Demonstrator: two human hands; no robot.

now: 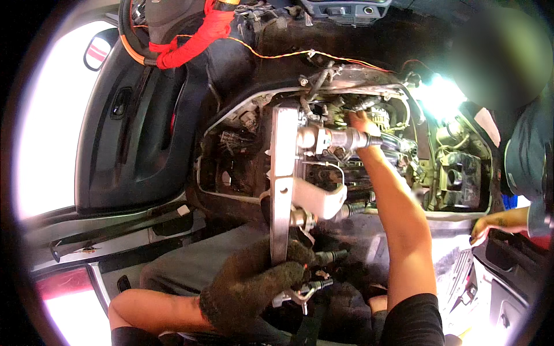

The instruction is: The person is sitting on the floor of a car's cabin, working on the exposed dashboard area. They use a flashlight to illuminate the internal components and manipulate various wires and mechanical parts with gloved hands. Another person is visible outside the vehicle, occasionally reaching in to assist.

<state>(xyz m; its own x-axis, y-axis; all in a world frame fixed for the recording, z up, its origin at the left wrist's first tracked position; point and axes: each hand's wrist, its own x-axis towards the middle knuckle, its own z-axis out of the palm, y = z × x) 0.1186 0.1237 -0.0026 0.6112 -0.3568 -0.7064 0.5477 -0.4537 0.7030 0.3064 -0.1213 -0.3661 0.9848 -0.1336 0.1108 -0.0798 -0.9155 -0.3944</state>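
Observation:
My left hand, in a dark, dirty glove, is closed around the near end of a long silver fuel rail. The rail stands lengthwise over the opening, with several injectors sticking out to its right. A whitish plastic piece juts from its middle. Beyond it, my bare right hand reaches down into the far part of the engine, beside hoses and wiring. Its fingertips are hidden among the parts, so what they touch does not show.
A metal-rimmed opening surrounds the engine. At upper left are a steering wheel wrapped in red cloth and an open door. Twisted orange wires cross behind. A bright lamp and another person's hand are on the right.

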